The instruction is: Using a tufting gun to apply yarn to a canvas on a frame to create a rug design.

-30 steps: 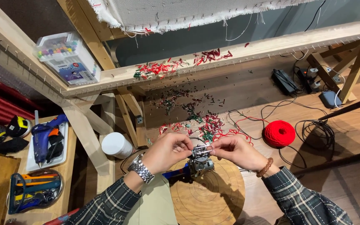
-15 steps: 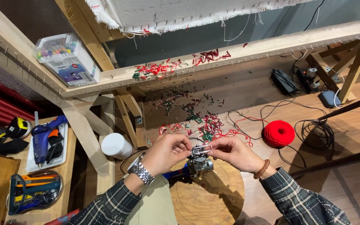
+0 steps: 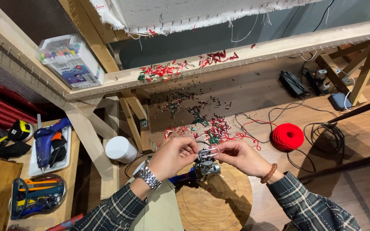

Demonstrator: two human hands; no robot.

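Above the round wooden stump [image 3: 219,201], I see both hands meeting on 1 small metal tool [image 3: 207,162], a tufting-gun-like device with a wire loop at its top. My left hand [image 3: 174,156] has its grip narrow, fingertips pinched at the left side of the loop; my right hand [image 3: 238,157] also has a narrow grip, pinching the loop's right end. The tool hangs between them, just over the stump and not resting on it.

Judging progress: red and green yarn scraps [image 3: 210,128] already litter the floor and the wooden frame rail [image 3: 245,53], so I reckon a good deal of cutting or tufting is done. What is in hand looks like fine fiddling at the tool's head, perhaps threading, though I cannot tell whether any yarn runs through it. A red yarn ball [image 3: 287,136] sits on the floor well apart to the right, so more work seems left. A blue glue gun [image 3: 48,141] lies on the side surface at left.
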